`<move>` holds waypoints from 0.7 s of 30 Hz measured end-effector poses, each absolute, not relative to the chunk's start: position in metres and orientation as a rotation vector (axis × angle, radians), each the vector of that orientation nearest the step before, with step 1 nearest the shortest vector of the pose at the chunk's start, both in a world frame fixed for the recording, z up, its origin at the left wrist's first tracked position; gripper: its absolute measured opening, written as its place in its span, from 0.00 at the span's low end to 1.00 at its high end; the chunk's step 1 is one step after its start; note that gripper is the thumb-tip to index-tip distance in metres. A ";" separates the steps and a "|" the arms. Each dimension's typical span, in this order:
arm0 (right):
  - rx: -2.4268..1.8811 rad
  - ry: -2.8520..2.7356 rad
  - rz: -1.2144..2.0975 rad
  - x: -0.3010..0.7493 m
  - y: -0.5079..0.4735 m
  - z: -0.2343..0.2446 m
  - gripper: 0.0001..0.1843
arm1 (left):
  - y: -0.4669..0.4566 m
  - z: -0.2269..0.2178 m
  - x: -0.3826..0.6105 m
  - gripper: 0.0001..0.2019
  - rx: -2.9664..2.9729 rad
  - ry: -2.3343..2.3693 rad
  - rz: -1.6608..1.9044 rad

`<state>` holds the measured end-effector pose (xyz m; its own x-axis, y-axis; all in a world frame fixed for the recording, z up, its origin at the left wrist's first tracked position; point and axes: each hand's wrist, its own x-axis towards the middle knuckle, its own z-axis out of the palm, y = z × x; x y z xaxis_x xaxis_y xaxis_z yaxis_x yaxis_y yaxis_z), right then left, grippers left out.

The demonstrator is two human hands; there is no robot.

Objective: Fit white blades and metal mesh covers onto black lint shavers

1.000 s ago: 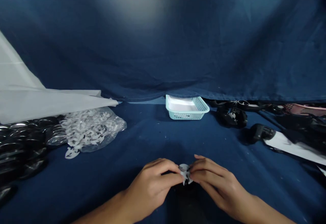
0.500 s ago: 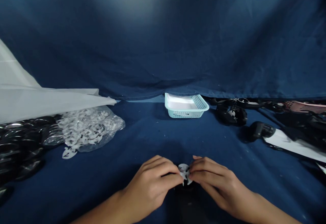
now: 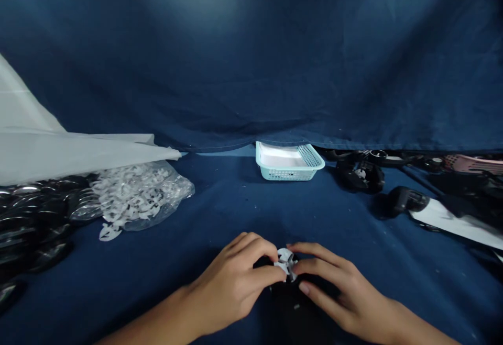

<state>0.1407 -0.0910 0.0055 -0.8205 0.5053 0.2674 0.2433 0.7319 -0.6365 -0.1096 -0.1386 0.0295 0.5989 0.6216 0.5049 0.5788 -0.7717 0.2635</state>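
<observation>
Between my two hands is a small white fan blade piece, at the top of a dark black object whose shape blends into the cloth. My left hand pinches the piece's left edge between thumb and fingers. My right hand is curled at the right side, index and middle fingertips against the piece and thumb lower, by the black object. Fingers hide part of the piece. To the left, a clear plastic bag holds many similar white pieces, and one loose white piece lies at its front.
Shiny black round parts are piled at far left beside a white sheet. A light-blue basket stands at the back below the hanging blue cloth. Black parts, a white strip and a pink basket lie right.
The white piece is turned slightly between my fingers. My right fingers have spread, the thumb moving apart from the others. My left hand keeps its pinch.
</observation>
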 end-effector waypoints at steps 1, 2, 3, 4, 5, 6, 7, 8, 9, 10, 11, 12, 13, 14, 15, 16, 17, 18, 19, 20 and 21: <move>-0.575 -2.508 0.835 0.140 -0.091 0.005 0.14 | -0.138 0.031 -0.109 0.15 2.736 1.032 0.890; -0.574 -2.506 0.832 0.140 -0.091 0.005 0.14 | -0.138 0.032 -0.109 0.14 2.724 1.024 0.865; -0.571 -2.503 0.831 0.139 -0.092 0.004 0.14 | -0.138 0.033 -0.109 0.13 2.710 1.017 0.840; -0.569 -2.495 0.834 0.138 -0.092 0.003 0.14 | -0.138 0.034 -0.109 0.13 2.691 1.016 0.819; -0.566 -2.484 0.841 0.138 -0.092 0.003 0.14 | -0.138 0.034 -0.109 0.12 2.670 1.018 0.800; -0.566 -2.471 0.852 0.137 -0.093 0.002 0.14 | -0.138 0.034 -0.110 0.12 2.650 1.019 0.788; -0.569 -2.455 0.867 0.137 -0.093 0.001 0.14 | -0.138 0.035 -0.111 0.13 2.634 1.017 0.784; -0.575 -2.437 0.882 0.137 -0.094 0.001 0.14 | -0.138 0.035 -0.112 0.13 2.624 1.012 0.786; -0.579 -2.420 0.898 0.136 -0.094 0.000 0.15 | -0.138 0.035 -0.113 0.14 2.619 1.007 0.791; -0.582 -2.402 0.912 0.136 -0.094 -0.001 0.15 | -0.138 0.035 -0.114 0.15 2.618 1.004 0.794; -0.588 -2.385 0.925 0.136 -0.095 -0.002 0.15 | -0.138 0.035 -0.114 0.16 2.619 1.003 0.795; -0.591 -2.369 0.935 0.136 -0.095 -0.002 0.15 | -0.138 0.034 -0.115 0.17 2.619 0.999 0.794; -0.595 -2.356 0.939 0.136 -0.095 -0.003 0.15 | -0.137 0.034 -0.115 0.18 2.620 0.994 0.791; -0.599 -2.346 0.939 0.135 -0.096 -0.003 0.15 | -0.137 0.033 -0.116 0.18 2.620 0.987 0.788; -0.600 -2.341 0.935 0.135 -0.096 -0.004 0.15 | -0.137 0.031 -0.116 0.18 2.620 0.980 0.789; -0.603 -2.338 0.927 0.135 -0.096 -0.004 0.15 | -0.137 0.030 -0.116 0.18 2.620 0.976 0.792; -0.603 -2.336 0.916 0.135 -0.096 -0.004 0.15 | -0.137 0.029 -0.116 0.18 2.618 0.974 0.796; -0.602 -2.332 0.904 0.134 -0.096 -0.004 0.15 | -0.137 0.029 -0.116 0.18 2.612 0.972 0.802; -0.602 -2.327 0.894 0.134 -0.096 -0.005 0.16 | -0.137 0.029 -0.116 0.18 2.602 0.972 0.803; -0.598 -2.323 0.887 0.134 -0.095 -0.005 0.17 | -0.137 0.029 -0.116 0.19 2.588 0.972 0.798; -0.595 -2.318 0.880 0.134 -0.095 -0.005 0.17 | -0.137 0.030 -0.116 0.19 2.573 0.972 0.792</move>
